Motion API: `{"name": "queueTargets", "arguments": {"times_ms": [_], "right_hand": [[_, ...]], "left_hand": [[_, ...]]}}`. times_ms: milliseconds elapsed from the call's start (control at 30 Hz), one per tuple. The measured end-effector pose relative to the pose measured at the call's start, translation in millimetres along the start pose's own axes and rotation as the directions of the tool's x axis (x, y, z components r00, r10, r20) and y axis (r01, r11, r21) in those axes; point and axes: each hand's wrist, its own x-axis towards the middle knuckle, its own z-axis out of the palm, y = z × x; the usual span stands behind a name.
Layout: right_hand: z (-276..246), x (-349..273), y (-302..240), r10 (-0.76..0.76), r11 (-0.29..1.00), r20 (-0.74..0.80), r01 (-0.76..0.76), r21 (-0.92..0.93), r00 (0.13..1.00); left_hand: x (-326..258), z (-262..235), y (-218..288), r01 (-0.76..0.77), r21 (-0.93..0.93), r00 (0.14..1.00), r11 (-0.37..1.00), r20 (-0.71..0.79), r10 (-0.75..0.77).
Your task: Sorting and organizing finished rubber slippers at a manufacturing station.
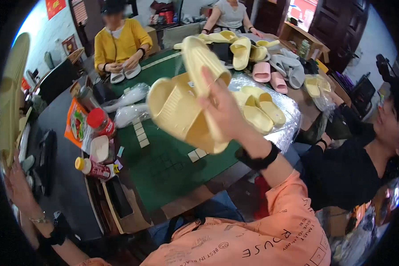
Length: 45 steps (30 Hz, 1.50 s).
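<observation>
Raised over the table's middle, my right hand (pixel 219 104) is closed around a pair of pale yellow slippers. One yellow slipper (pixel 199 55) points up, its ridged strap showing; the other slipper (pixel 170 104) is tilted beside it. At the far left rim, my left hand (pixel 22 186) is blurred, its fingers at the lower end of a long yellow slipper (pixel 13 93) standing upright and stretched by the lens. Its exact grip is partly hidden. Beyond my right hand, another pair of yellow slippers (pixel 261 113) lies on silvery wrapping (pixel 290 111).
The table has a green top (pixel 159 186). A red-lidded jar (pixel 101 122), a yellow-capped bottle (pixel 93 168) and clear plastic bags (pixel 133 106) stand or lie at its left. Pink slippers (pixel 261 72) and grey ones lie at the back right. Several people sit around it; one in yellow (pixel 119 44) handles white slippers.
</observation>
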Motion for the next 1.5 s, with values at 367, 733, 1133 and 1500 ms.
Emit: {"name": "queueTargets", "arguments": {"times_ms": [367,733,1133,1500], "right_hand": [[-79.9,41.2,214.0,0.212,0.727,-0.177,-0.276,-0.629,0.961],[5.7,-67.5,77.0,0.53,0.534,-0.025,-0.311,0.786,0.848],[-14.8,-108.4,77.4,0.655,0.577,-0.378,-0.11,0.809,0.654],[63.9,-20.6,98.1,0.508,0.584,0.655,-0.782,0.216,0.56]], "left_hand": [[-72.0,35.4,-137.3,0.457,-0.095,0.869,0.884,0.26,-0.421],[-122.7,0.8,-235.9,0.709,-0.185,0.706,0.681,0.187,-0.683],[-102.4,-45.7,-238.6,0.445,0.39,0.895,0.806,-0.192,-0.402],[-83.0,-30.9,-310.0,0.678,0.64,0.567,0.362,-0.141,-0.812]]}}
